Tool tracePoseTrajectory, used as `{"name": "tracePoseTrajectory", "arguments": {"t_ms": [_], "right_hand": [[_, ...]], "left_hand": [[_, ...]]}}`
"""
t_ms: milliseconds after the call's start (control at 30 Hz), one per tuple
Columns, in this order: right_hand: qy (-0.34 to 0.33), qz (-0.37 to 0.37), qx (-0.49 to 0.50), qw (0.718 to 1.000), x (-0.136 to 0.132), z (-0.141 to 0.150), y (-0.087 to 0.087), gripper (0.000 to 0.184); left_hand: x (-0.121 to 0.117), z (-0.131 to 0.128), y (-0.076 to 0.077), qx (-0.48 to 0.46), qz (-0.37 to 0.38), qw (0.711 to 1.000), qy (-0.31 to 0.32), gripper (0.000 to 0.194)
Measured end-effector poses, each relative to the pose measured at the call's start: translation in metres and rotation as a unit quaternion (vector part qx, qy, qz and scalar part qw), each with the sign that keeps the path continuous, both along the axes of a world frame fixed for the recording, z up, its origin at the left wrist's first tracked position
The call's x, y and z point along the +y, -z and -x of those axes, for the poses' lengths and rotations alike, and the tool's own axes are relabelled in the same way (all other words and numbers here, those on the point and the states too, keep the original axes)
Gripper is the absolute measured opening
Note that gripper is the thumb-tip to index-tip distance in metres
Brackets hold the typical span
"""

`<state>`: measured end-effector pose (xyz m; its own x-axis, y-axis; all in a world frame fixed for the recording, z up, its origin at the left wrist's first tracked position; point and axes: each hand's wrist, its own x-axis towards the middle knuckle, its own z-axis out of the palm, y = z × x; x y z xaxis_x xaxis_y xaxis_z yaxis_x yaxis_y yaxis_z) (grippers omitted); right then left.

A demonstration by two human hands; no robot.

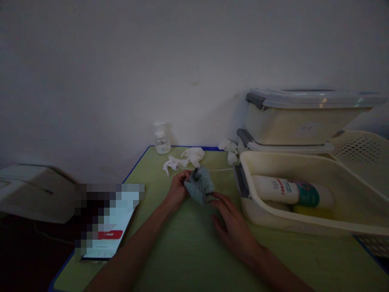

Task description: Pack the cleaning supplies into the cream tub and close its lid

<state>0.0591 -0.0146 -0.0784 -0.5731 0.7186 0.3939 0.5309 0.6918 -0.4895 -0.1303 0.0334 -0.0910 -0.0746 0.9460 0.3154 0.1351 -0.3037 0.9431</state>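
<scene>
A small blue-grey patterned cloth piece [199, 190], bunched up and with a striped section, is held above the middle of the table. My left hand [179, 186] is closed on its left edge, fingers and thumb pinching the fabric. At the cloth's lower right, the fingertips of my right hand [232, 223] touch or nearly touch it. The right fingers are stretched out and the thumb stands apart from them. Whether the cloth is a pouch or a folded piece, I cannot tell.
Crumpled white gloves or tissues [193, 156] and a pump bottle [162, 142] lie near the wall. A cream bin [285, 221] with a white-and-green bottle [291, 192] stands right, before stacked lidded boxes [304, 121]. A lit tablet [118, 219] is on the left.
</scene>
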Motion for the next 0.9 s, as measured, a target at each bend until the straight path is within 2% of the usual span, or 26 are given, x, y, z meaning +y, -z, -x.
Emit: {"name": "tracePoseTrajectory", "arguments": {"t_ms": [100, 267, 333, 400, 500, 633, 733, 767, 867, 900], "right_hand": [[0.029, 0.027, -0.023, 0.999, 0.002, 0.0, 0.009, 0.047], [0.079, 0.028, -0.026, 0.996, 0.005, 0.0, 0.022, 0.072], [0.082, 0.016, -0.011, 0.996, 0.005, -0.001, 0.021, 0.078], [0.08, -0.003, 0.006, 0.997, 0.004, -0.001, 0.016, 0.079], [0.07, -0.036, 0.028, 0.997, 0.002, -0.002, 0.008, 0.066], [0.009, -0.052, 0.029, 0.998, 0.003, -0.001, 0.001, 0.032], [-0.027, -0.037, 0.006, 0.999, 0.003, 0.002, -0.001, 0.023], [-0.03, -0.033, -0.003, 0.999, 0.002, 0.003, -0.001, 0.022], [-0.007, -0.021, -0.032, 0.999, 0.001, 0.004, -0.001, 0.024], [0.01, -0.015, -0.044, 0.999, 0.001, 0.004, -0.001, 0.025]], "left_hand": [[-0.001, -0.003, 0.002, 0.021, -0.003, 0.999, 0.031, 0.006], [-0.008, -0.012, 0.004, 0.097, -0.02, 0.995, 0.033, 0.037], [-0.01, -0.014, 0.004, 0.119, -0.027, 0.992, 0.022, 0.037], [-0.011, -0.014, 0.002, 0.134, -0.029, 0.991, 0.01, 0.027], [-0.009, -0.012, 0.001, 0.15, -0.024, 0.988, -0.007, 0.016], [-0.005, -0.012, 0.002, 0.169, -0.017, 0.985, -0.014, 0.019], [-0.007, -0.015, 0.003, 0.178, -0.009, 0.984, -0.022, 0.01], [-0.007, -0.016, 0.003, 0.178, -0.006, 0.984, -0.025, 0.014], [-0.01, -0.017, 0.003, 0.175, 0.002, 0.984, -0.019, 0.048], [-0.01, -0.017, 0.003, 0.175, 0.002, 0.984, -0.017, 0.05]]}}
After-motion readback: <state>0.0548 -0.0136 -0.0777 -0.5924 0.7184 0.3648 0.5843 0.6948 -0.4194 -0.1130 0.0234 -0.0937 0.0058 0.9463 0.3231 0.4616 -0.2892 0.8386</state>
